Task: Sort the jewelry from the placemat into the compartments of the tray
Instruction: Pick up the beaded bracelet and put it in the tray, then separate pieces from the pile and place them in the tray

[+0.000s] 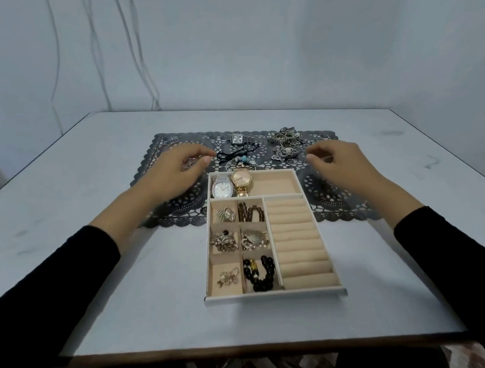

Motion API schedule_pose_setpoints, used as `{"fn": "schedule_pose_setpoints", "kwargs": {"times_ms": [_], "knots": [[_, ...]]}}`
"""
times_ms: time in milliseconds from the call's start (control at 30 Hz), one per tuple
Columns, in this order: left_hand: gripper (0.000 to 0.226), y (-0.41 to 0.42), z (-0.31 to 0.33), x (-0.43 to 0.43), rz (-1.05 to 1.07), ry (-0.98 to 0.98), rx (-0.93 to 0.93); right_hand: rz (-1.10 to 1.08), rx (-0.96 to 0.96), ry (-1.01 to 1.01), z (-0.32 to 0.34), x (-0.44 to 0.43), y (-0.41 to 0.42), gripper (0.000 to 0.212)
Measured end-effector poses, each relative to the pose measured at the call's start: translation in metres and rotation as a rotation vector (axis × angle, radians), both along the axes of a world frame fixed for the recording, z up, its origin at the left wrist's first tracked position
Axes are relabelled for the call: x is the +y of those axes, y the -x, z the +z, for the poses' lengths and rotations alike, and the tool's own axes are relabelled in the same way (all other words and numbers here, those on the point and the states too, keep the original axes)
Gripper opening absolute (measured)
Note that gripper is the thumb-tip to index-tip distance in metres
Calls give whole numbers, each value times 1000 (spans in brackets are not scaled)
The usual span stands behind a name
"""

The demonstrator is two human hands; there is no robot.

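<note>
Left hand pinches something small and silvery; right hand hovers, grip loosely curled, empty. Between them, beige tray overlaps lacy placemat.

I have one view only, from the head, looking forward and down across the table. The tray sits near and central, the placemat beyond it, the wall far behind.

Counted: one tray with six small square compartments, one long top compartment and one ring-roll section. Three wristwatches: silver and gold in the tray, one square-faced on the single placemat. Two bead strings in the tray: brown, black. Tangled pile: uncountable.
</note>
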State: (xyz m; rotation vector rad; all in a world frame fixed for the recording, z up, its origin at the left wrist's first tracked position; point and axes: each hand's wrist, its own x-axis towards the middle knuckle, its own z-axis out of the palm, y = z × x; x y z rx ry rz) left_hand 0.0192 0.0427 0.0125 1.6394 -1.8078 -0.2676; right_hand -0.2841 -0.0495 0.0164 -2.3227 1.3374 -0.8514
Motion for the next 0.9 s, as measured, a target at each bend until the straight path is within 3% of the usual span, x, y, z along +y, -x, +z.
{"fn": "schedule_pose_setpoints", "kwargs": {"times_ms": [367,900], "knots": [[28,-11,-20,-68,-173,-2,-138,45,185,67,-20,-50,-25,22],[28,-20,-22,-105,-245,-58,-170,207,71,89,-14,-65,-38,17]]}}
